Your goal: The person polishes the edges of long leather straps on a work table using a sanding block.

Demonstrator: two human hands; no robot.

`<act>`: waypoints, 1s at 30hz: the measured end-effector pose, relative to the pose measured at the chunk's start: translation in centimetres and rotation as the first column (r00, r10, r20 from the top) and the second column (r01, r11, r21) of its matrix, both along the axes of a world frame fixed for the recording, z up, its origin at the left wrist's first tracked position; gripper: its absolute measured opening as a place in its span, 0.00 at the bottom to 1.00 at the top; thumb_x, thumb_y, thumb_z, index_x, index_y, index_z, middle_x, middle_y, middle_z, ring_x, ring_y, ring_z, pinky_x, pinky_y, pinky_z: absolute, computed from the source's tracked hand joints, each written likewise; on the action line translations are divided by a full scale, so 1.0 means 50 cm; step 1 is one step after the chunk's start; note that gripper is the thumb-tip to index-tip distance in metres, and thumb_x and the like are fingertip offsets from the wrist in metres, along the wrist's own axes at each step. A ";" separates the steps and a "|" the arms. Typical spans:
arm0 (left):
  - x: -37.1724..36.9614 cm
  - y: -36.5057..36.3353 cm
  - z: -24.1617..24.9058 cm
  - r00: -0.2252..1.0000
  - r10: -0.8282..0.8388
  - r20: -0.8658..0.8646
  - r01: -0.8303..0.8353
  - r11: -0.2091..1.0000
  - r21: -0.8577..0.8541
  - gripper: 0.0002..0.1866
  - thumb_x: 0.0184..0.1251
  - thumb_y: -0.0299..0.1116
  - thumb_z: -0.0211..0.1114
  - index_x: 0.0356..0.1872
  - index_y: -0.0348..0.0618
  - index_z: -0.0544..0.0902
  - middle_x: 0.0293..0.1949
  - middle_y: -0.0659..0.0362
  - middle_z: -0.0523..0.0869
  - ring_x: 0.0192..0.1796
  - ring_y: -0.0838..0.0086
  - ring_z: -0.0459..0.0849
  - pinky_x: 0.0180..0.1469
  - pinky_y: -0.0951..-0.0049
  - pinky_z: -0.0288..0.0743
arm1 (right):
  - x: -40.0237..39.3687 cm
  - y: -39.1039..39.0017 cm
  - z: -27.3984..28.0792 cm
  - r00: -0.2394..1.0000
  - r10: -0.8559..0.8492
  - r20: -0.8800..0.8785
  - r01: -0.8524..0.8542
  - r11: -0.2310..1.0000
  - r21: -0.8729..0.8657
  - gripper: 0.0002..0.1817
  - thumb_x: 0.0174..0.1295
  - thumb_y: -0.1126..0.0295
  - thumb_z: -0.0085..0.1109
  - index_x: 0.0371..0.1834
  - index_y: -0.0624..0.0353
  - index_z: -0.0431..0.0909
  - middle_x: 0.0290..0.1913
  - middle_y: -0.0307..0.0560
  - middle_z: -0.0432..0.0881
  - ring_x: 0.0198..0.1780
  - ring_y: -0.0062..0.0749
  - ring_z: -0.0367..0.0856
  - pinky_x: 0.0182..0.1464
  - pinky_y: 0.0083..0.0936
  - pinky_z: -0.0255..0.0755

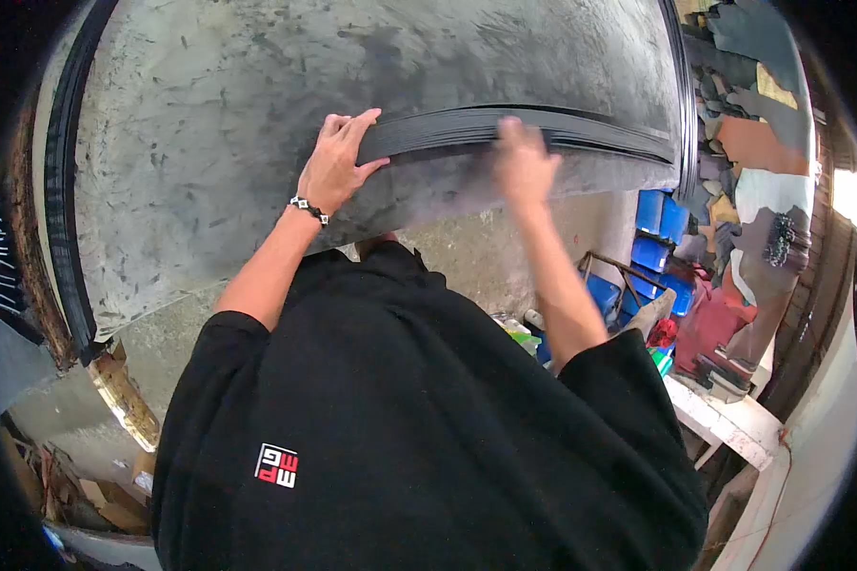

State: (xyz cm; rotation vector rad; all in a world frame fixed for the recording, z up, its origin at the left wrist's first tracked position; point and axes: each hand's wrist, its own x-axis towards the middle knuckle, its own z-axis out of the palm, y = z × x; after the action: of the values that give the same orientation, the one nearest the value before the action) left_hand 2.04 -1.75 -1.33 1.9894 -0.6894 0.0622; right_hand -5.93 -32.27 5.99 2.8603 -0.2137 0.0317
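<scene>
Tabletop strips (505,128) under fingers (352,128)

Grey counter (257,114) top mostly bare: wide free room left of and beyond the left hand (336,167), up to the far edge. Stack of black strips (562,128) runs along the near edge from the left hand past the right hand (524,169) to the right corner; blocks a flat sweep there. Black strip bundles (67,190) line the left edge, another black band (681,86) lines the right edge, so side access is fenced. Right of the counter is crowded: blue bins (662,233), piled leather scraps (752,143). Black shirt (419,428) fills the near space below the counter edge.
</scene>
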 end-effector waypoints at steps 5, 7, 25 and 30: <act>0.001 0.004 -0.030 0.987 -0.007 0.162 -0.004 0.997 0.071 0.49 0.53 0.33 0.88 0.78 0.45 0.74 0.62 0.54 0.87 0.63 0.52 0.80 0.71 0.57 0.78 | -0.021 0.267 0.022 0.924 0.382 -0.030 -0.360 0.891 0.276 0.34 0.66 0.70 0.65 0.79 0.39 0.80 0.80 0.35 0.80 0.82 0.36 0.75 0.64 0.60 0.70; 0.004 0.004 0.009 0.999 -0.023 -0.022 0.023 1.000 0.003 0.50 0.54 0.30 0.87 0.80 0.45 0.71 0.64 0.53 0.87 0.65 0.50 0.79 0.72 0.56 0.78 | -0.009 0.187 0.062 0.903 0.423 -0.074 -0.410 0.901 0.144 0.33 0.67 0.71 0.64 0.78 0.39 0.80 0.78 0.35 0.82 0.80 0.34 0.76 0.63 0.55 0.72; -0.029 0.002 0.011 0.988 0.097 0.121 -0.110 0.988 0.105 0.46 0.58 0.32 0.84 0.80 0.49 0.74 0.54 0.54 0.87 0.65 0.57 0.82 0.82 0.52 0.68 | 0.020 -0.010 0.034 0.990 -0.035 -0.138 0.024 0.996 -0.081 0.27 0.71 0.64 0.63 0.75 0.43 0.82 0.83 0.35 0.78 0.82 0.42 0.74 0.64 0.62 0.72; -0.014 0.012 -0.002 0.993 0.048 0.105 -0.059 0.992 0.107 0.47 0.55 0.21 0.79 0.80 0.49 0.74 0.62 0.57 0.90 0.68 0.57 0.82 0.83 0.51 0.68 | -0.038 0.348 0.024 0.902 0.426 -0.063 -0.413 0.897 0.157 0.30 0.68 0.65 0.65 0.76 0.41 0.82 0.81 0.33 0.80 0.83 0.36 0.74 0.66 0.61 0.71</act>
State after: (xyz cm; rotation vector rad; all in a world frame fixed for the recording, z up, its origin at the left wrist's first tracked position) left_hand 1.34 -1.14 -1.41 2.1227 -0.7183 0.1628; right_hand -7.81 -14.88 7.19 2.9802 0.4437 -0.0375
